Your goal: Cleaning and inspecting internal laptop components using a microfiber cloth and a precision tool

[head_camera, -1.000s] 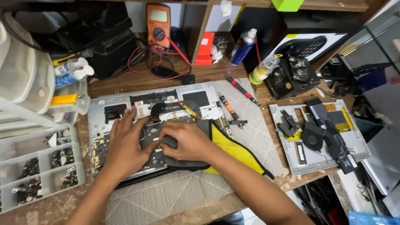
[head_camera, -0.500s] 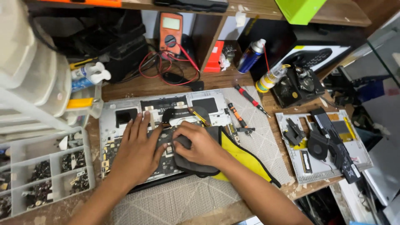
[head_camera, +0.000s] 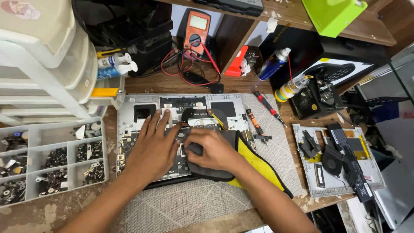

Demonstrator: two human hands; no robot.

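Two hands are laid on an opened laptop base (head_camera: 142,113) at centre of the surface. Left hand (head_camera: 152,149) is spread flat, fingers apart, on the circuit board (head_camera: 129,144). Right hand (head_camera: 213,149) is curled w/ grip pinched on a dark grey cloth (head_camera: 211,172), pressed onto the board. A screw tray (head_camera: 47,162) sits at left.

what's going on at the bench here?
A person has an opened laptop chassis on a grey mat. The left hand lies flat on the exposed circuit board; the right hand presses a dark grey cloth onto it. Screwdrivers lie to the right, a parts organizer to the left.
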